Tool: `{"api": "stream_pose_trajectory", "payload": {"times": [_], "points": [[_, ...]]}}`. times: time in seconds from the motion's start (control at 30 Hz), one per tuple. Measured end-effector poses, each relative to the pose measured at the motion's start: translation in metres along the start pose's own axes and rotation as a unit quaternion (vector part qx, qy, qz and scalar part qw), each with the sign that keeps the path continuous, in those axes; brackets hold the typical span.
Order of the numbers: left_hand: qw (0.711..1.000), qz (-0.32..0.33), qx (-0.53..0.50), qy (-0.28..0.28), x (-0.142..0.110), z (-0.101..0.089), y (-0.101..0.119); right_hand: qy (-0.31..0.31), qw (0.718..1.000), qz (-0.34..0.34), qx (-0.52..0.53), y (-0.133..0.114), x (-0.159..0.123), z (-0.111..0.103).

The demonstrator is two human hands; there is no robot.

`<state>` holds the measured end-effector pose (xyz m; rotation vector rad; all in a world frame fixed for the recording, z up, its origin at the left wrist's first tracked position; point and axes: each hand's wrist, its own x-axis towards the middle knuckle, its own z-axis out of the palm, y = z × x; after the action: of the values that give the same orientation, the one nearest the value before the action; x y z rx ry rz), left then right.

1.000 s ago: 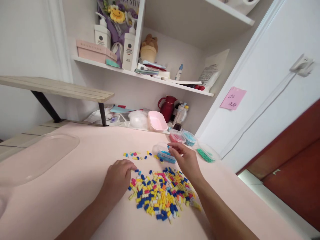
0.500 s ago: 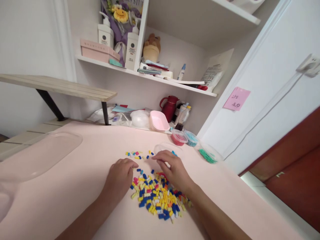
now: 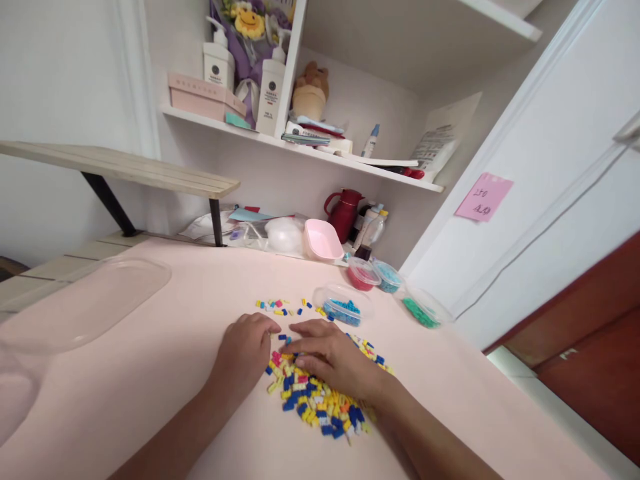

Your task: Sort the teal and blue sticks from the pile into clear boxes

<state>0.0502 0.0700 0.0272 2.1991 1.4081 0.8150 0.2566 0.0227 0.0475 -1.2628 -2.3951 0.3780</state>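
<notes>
My left hand (image 3: 249,343) rests on the pink tabletop at the left edge of a loose pile of small toy building bricks (image 3: 313,403). Its index finger reaches right, with a gap to the thumb, and the other fingers are bent and partly hidden. Over the upper part of the pile, my right hand (image 3: 337,357) is spread, its fingertips pointing left toward my left hand; no brick shows in it. The bricks are mostly yellow and dark blue, with some pink, white and orange. Beyond both hands lies a small scattered group of bricks (image 3: 273,305).
Just past my right hand stands a clear tub of blue bricks (image 3: 345,310). Farther back are tubs with red (image 3: 363,275), light blue (image 3: 387,277) and green pieces (image 3: 420,312). A clear plastic lid (image 3: 120,293) lies left. Behind stand a pink bowl (image 3: 324,241) and red jug (image 3: 345,213).
My right hand has moved left and toward me, from near the blue tub to over the pile, uncovering the tub. The left hand stays nearly in place. The view has shifted slightly.
</notes>
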Motion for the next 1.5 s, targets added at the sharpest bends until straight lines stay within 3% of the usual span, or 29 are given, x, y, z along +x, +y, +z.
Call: {"api": "stream_pose_trajectory", "payload": {"times": [0.27,0.47,0.57,0.7,0.77,0.87,1.13,1.27,1.37,1.5], "points": [[1.000,0.002,0.001,0.014,0.000,0.003,-0.003,0.005,0.999,-0.030,-0.027,0.002,0.002,0.002],[1.000,-0.011,-0.020,0.017,0.001,0.002,-0.002,0.005,1.000,-0.025,0.008,0.001,0.003,-0.004],[0.992,-0.059,-0.090,0.065,0.003,-0.002,-0.003,0.003,0.999,-0.019,0.048,0.001,0.003,-0.009],[0.960,-0.145,-0.175,0.162,0.006,-0.014,-0.009,0.008,0.996,-0.006,0.086,0.001,0.003,-0.017],[0.946,-0.184,-0.193,0.182,0.007,-0.020,-0.013,0.011,0.994,-0.007,0.106,0.001,0.002,-0.020],[0.941,-0.209,-0.195,0.182,0.009,-0.022,-0.018,0.033,0.991,-0.002,0.131,0.002,-0.001,-0.026],[0.971,-0.147,-0.134,0.136,0.011,-0.010,-0.022,0.162,0.960,0.096,0.206,0.015,-0.007,-0.049],[0.978,-0.130,-0.119,0.115,0.011,-0.009,-0.023,0.196,0.939,0.126,0.251,0.022,-0.006,-0.045],[0.983,-0.120,-0.093,0.100,0.011,-0.010,-0.020,0.172,0.959,0.093,0.204,0.014,-0.002,-0.035],[0.987,-0.115,-0.075,0.088,0.012,-0.010,-0.016,0.079,0.985,-0.001,0.154,-0.003,0.003,-0.021]]}}
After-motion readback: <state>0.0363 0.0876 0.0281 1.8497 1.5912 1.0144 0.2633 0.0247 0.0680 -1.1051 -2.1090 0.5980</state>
